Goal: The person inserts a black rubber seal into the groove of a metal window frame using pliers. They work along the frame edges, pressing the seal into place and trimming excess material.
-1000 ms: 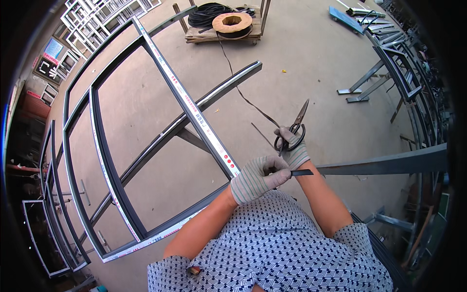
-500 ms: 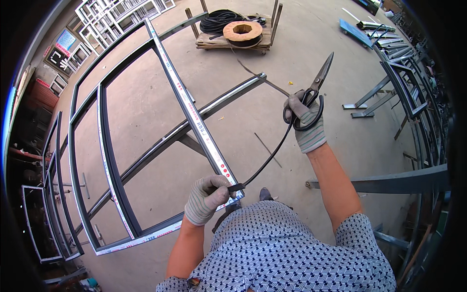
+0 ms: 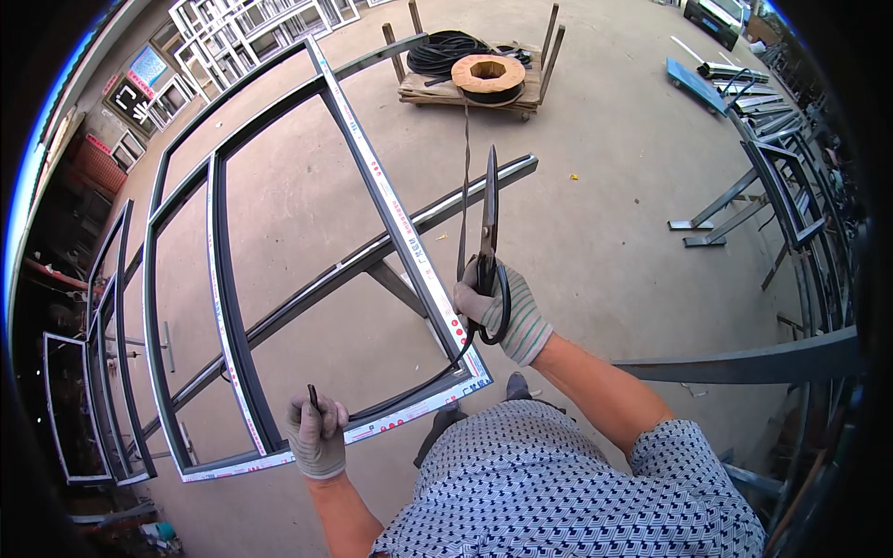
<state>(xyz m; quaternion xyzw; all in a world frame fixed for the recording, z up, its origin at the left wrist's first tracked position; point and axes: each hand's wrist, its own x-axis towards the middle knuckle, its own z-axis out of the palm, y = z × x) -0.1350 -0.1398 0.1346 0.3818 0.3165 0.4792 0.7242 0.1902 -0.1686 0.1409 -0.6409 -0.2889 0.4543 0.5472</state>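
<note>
Scissors (image 3: 489, 223), one pair: dark blades together, pointing away from the body; black loop handles gripped in the right hand (image 3: 512, 318), just right of the frame's near right corner.

Black strip (image 3: 464, 191), thin and flexible: leads from the spool to the right hand, passes by its thumb, then follows the frame's near rail (image 3: 409, 416) to the left hand (image 3: 317, 437). Contact with the rail: cannot tell.

Left hand: gloved, fingers curled round the strip, a short end sticking up. Right hand: likewise gloved.

Frame (image 3: 398, 214), large, dark grey, divided by bars, faced in printed white; a support bar (image 3: 484, 192) crosses beneath.

Spool (image 3: 468, 74), tan-faced: on a low wooden cart (image 3: 430, 93), beside a black coil (image 3: 442, 54).

Trolley (image 3: 693, 86), blue, low: far right on the floor.
</note>
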